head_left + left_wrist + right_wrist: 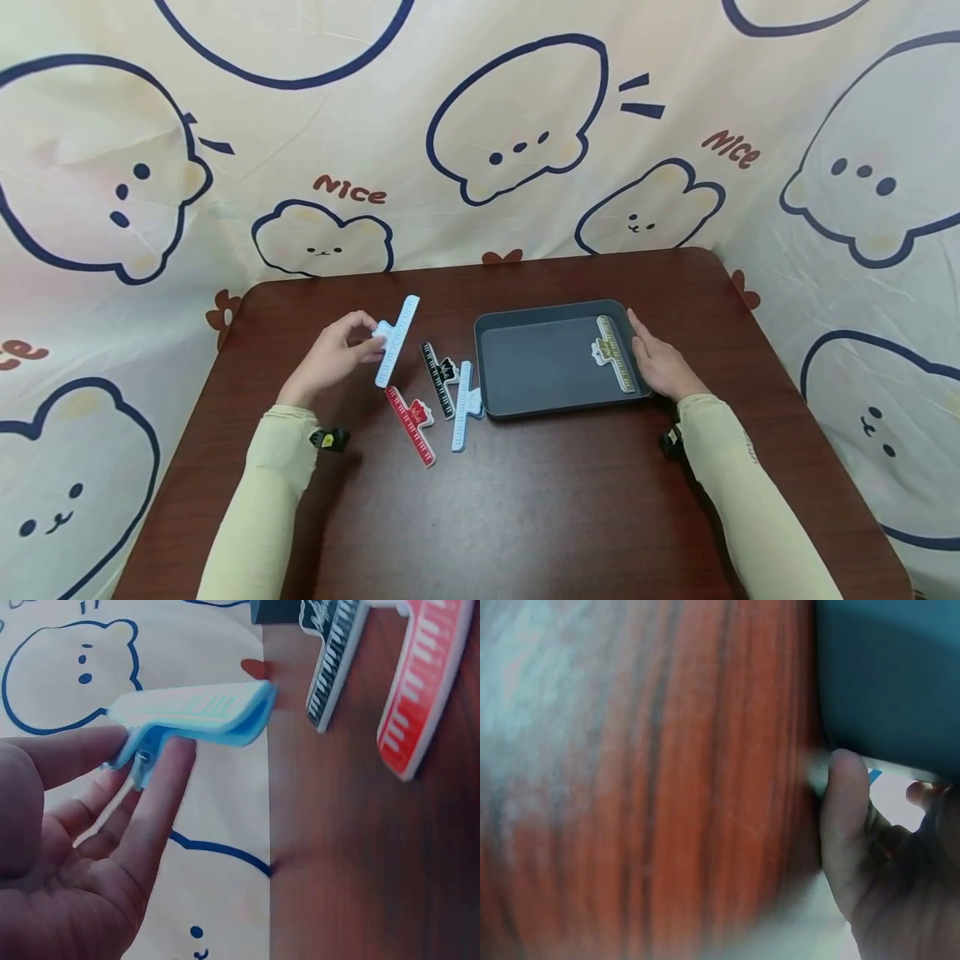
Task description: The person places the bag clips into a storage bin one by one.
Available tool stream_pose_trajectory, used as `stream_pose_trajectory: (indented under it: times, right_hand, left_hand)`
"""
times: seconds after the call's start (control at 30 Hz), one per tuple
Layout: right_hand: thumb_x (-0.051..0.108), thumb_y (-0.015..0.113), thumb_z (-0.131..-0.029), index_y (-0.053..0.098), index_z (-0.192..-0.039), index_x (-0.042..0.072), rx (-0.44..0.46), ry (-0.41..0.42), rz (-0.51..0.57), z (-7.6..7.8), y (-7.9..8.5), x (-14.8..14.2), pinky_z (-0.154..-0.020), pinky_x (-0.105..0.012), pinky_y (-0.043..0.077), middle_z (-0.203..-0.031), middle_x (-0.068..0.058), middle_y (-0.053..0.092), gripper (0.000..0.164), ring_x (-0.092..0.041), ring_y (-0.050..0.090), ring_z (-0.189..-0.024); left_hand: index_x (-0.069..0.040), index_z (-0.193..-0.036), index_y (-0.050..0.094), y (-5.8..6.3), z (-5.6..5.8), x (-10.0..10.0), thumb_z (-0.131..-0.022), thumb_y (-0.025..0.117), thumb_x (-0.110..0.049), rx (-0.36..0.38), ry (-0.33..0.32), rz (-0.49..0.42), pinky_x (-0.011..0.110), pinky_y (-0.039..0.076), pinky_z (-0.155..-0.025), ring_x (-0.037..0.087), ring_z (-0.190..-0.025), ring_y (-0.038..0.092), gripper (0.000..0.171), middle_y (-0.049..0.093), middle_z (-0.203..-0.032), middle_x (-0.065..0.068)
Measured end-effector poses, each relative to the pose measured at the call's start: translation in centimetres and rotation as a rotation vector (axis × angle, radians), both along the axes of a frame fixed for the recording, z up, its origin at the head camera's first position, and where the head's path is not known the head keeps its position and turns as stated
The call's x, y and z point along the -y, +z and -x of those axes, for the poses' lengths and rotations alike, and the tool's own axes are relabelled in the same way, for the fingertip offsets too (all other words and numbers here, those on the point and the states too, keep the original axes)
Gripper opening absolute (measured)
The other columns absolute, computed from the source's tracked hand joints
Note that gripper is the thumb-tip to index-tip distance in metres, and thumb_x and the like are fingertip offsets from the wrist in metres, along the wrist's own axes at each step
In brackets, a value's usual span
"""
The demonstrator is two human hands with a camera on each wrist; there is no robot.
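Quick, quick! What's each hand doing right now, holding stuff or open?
Left hand: pinching a light blue clip.
Right hand: open, touching the side of the gray tray.

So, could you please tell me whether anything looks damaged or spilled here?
Nothing stands out as damaged or spilled. The red clip and black clip lie slantwise left of the tray, but both look intact.

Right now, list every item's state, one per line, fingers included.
Gray tray: upright, one clip inside
Yellow clip: lying in the tray
Raised blue clip: held off the table
Left-hand fingers: pinching that clip
Right-hand fingers: against the tray's right end
Black clip: lying on the table
Red clip: same
Other blue clip: same, beside the tray
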State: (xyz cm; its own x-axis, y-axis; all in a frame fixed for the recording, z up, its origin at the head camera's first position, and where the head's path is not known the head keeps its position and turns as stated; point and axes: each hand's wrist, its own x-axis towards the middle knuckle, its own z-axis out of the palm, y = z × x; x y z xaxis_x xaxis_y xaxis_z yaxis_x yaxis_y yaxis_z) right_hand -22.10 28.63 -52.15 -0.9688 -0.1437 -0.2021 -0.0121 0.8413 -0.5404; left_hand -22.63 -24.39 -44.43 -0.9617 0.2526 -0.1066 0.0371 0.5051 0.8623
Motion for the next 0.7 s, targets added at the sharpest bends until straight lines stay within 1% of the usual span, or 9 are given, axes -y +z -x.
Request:
stream_pose_trajectory:
  times: [0.13, 0.27, 0.37, 0.43, 0.57, 0.63, 0.7]
  right_hand:
    - [0.045, 0.010, -0.103, -0.010, -0.152, 0.032, -0.002, 0.000, -0.005, 0.0, 0.0, 0.1, -0.110, -0.061, 0.024, -0.156, -0.022, 0.019, 0.054, -0.046, 0.028, -0.137]
    - [0.043, 0.010, -0.104, -0.009, -0.152, 0.031, -0.003, -0.001, -0.005, -0.1, 0.2, 0.2, -0.110, -0.061, 0.024, -0.156, -0.022, 0.019, 0.054, -0.046, 0.028, -0.137]
    - [0.043, 0.011, -0.104, -0.008, -0.152, 0.032, 0.001, -0.008, 0.002, -0.2, 0.3, 0.3, -0.109, -0.061, 0.025, -0.156, -0.022, 0.020, 0.054, -0.046, 0.029, -0.136]
    - [0.043, 0.011, -0.104, -0.008, -0.152, 0.032, 0.002, -0.009, 0.002, -0.2, 0.4, 0.4, -0.107, -0.062, 0.028, -0.154, -0.023, 0.022, 0.054, -0.047, 0.033, -0.134]
    - [0.046, 0.012, -0.103, -0.008, -0.152, 0.033, 0.022, -0.016, 0.016, -0.2, 0.5, 0.2, -0.104, -0.064, 0.031, -0.152, -0.026, 0.026, 0.054, -0.049, 0.039, -0.129]
    - [0.047, 0.012, -0.103, -0.008, -0.152, 0.035, 0.038, -0.021, 0.034, -0.3, 0.6, 0.1, -0.104, -0.064, 0.030, -0.153, -0.025, 0.025, 0.054, -0.050, 0.038, -0.129]
    - [0.047, 0.014, -0.103, -0.007, -0.152, 0.036, 0.051, -0.024, 0.057, -0.3, 0.7, 0.0, -0.106, -0.064, 0.027, -0.155, -0.023, 0.021, 0.054, -0.049, 0.033, -0.133]
  left_hand:
    - [-0.005, -0.112, 0.049, -0.1, -0.1, -0.3, -0.093, 0.064, -0.018, 0.077, -0.005, -0.042, 0.046, 0.054, -0.085, 0.036, -0.097, 0.066, 0.028, 0.050, -0.120, 0.021]
    - [-0.003, -0.111, 0.046, 0.1, -0.2, -0.8, -0.094, 0.062, -0.017, 0.127, 0.004, -0.108, 0.047, 0.053, -0.087, 0.036, -0.098, 0.066, 0.027, 0.049, -0.119, 0.022]
    - [-0.002, -0.110, 0.045, 0.3, -0.3, -1.2, -0.095, 0.060, -0.017, 0.140, 0.016, -0.158, 0.045, 0.053, -0.087, 0.036, -0.098, 0.065, 0.026, 0.048, -0.118, 0.022]
    - [-0.002, -0.109, 0.045, 0.4, -0.3, -1.4, -0.096, 0.059, -0.018, 0.139, 0.024, -0.199, 0.044, 0.054, -0.086, 0.035, -0.099, 0.064, 0.025, 0.048, -0.118, 0.022]
    - [-0.001, -0.109, 0.045, 0.6, -0.3, -1.8, -0.096, 0.058, -0.020, 0.143, 0.042, -0.292, 0.049, 0.050, -0.090, 0.032, -0.102, 0.061, 0.026, 0.045, -0.118, 0.020]
    - [-0.001, -0.108, 0.045, 0.6, -0.3, -2.0, -0.096, 0.058, -0.021, 0.147, 0.051, -0.331, 0.051, 0.049, -0.091, 0.032, -0.104, 0.059, 0.027, 0.044, -0.117, 0.019]
    - [0.000, -0.107, 0.046, 0.7, -0.3, -2.1, -0.096, 0.059, -0.021, 0.151, 0.058, -0.356, 0.050, 0.050, -0.091, 0.034, -0.105, 0.057, 0.027, 0.044, -0.115, 0.018]
